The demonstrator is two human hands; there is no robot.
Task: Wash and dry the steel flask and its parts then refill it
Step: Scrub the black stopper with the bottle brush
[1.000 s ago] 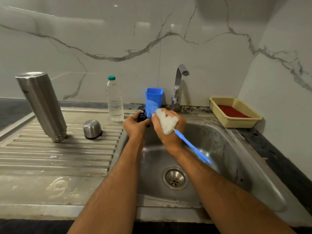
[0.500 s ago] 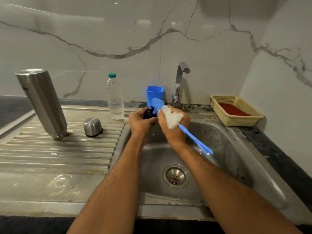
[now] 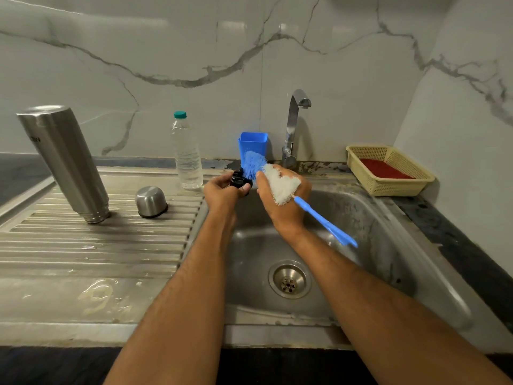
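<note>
Both hands barely shift: left hand (image 3: 222, 190) pinches the black stopper (image 3: 239, 181), probably; right hand (image 3: 280, 207) clamps the brush (image 3: 280, 184) — work those bristles into grooves.

Left hand (image 3: 222, 190) and right hand (image 3: 283, 204) both closed, forearms extended forward

A sink basin (image 3: 388, 245) sits at center right, with a ribbed draining board (image 3: 83, 245) at 9 o'clock. On the board an upturned flask (image 3: 65, 162) stands, a cap (image 3: 150, 201) just right of it. At 12 o'clock, behind the basin, stand a bottle (image 3: 187, 154), holder (image 3: 252, 144) and tap (image 3: 294, 129). A basket (image 3: 388, 170) sits at 2 o'clock.
</note>
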